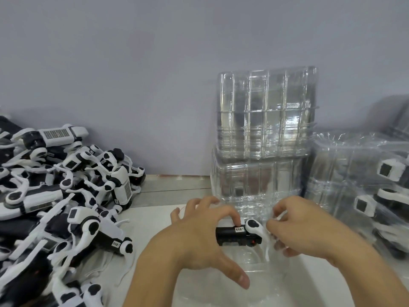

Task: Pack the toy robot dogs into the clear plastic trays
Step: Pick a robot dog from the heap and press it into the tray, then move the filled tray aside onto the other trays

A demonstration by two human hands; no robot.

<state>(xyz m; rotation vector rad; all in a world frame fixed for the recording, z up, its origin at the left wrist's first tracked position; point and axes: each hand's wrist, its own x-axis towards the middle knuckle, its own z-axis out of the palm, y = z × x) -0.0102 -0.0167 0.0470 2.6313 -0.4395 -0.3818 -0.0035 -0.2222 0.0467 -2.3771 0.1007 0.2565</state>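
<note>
Black and white, the toy robot dog (pixel 240 234) is sitting low in the middle of the view, between both hands and above a clear plastic tray (pixel 254 282) that is lying on the white table (pixel 152 220) close to the person. The left hand (pixel 199 238) is arching over the dog from the left side: its fingertips are pressing on the top of the black body next to a small white label, and the thumb is stretching down toward the camera, so this hand is grasping the dog. The right hand (pixel 303 227) is coming from the right with curled fingers; it is pinching the white leg of the dog at that end, though the fingertips are partly blurred behind the clear plastic. Whether the dog is already touching the tray is not possible to tell. Behind the hands, stacks of empty clear trays (pixel 265 134) are standing against the grey wall (pixel 155 63), one stack on top of another. At the right edge, more clear trays (pixel 363 173) are holding packed dogs, which are showing through the plastic. On the left, a big pile of loose robot dogs (pixel 55 196) is covering the table, with legs tangling in all directions.
</note>
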